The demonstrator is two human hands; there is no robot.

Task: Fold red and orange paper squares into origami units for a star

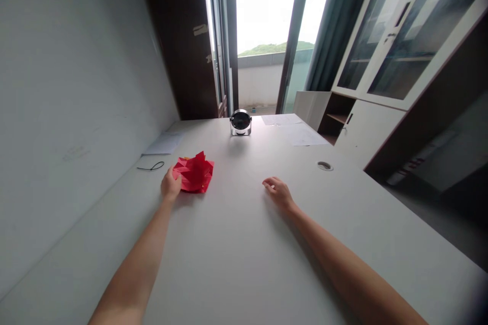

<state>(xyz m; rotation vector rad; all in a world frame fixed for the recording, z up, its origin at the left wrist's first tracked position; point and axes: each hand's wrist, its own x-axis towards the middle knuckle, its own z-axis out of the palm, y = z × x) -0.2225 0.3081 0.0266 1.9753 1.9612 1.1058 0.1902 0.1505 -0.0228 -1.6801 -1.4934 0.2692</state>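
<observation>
My left hand is closed on the left edge of a crumpled, creased piece of red paper, its thumb on the near side. The paper stands up in uneven folds, and small yellow bits show at its edges. What lies inside the folds is hidden. Across the white table, my right hand is held low with its fingers loosely bent and slightly apart. Nothing shows in it, and it is well away from the paper.
A round black and silver device on a stand is at the far end. A thin black cable loop and white sheets lie at left. More papers lie at far right, near a round cable hole. A wall borders the left side.
</observation>
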